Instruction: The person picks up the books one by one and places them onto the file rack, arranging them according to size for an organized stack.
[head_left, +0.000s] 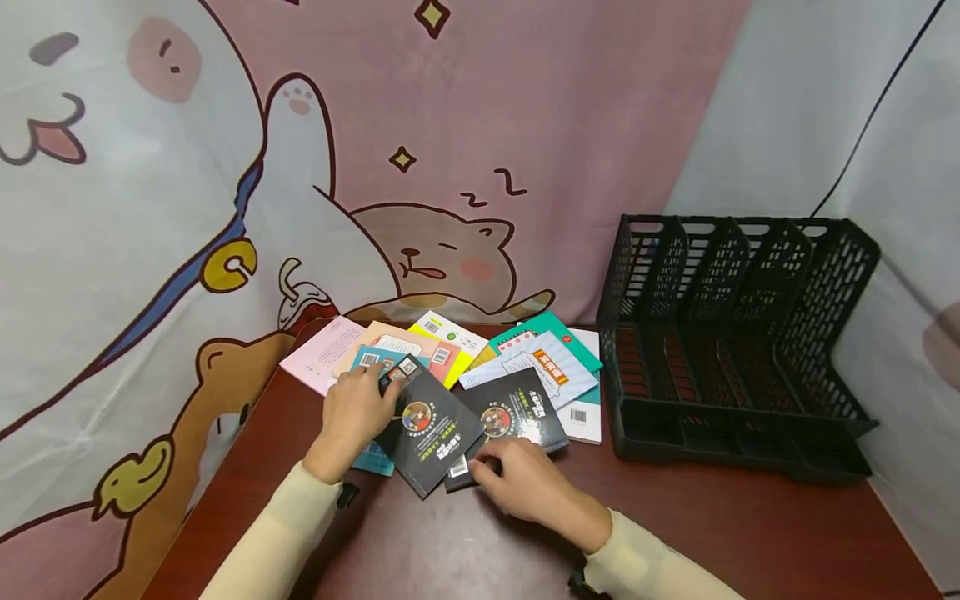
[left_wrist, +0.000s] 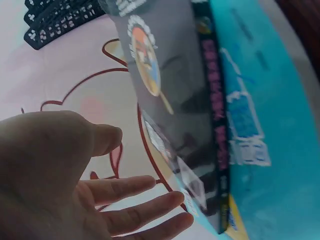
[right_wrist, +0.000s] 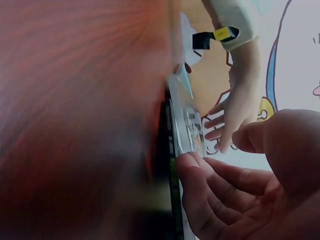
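Two black books lie overlapping on the table in the head view. My left hand [head_left: 357,407] is at the upper left edge of the left black book [head_left: 431,437], fingers spread; in the left wrist view its thumb and fingers [left_wrist: 157,205] stand apart and grip nothing. A blue book [left_wrist: 270,120] is partly under that black book. My right hand [head_left: 517,479] is at the lower edge of the right black book [head_left: 551,417]. In the right wrist view its fingertips [right_wrist: 189,164] touch the book's edge, with the thumb [right_wrist: 250,137] apart from it.
Behind are a pink book [head_left: 326,354], a peach book [head_left: 367,337], a yellow-and-white book [head_left: 465,337], a pale blue booklet [head_left: 517,358] and a green book [head_left: 551,325]. A black slotted file rack [head_left: 735,429] stands at the right on the brown table [head_left: 420,550], near the curtain [head_left: 585,150].
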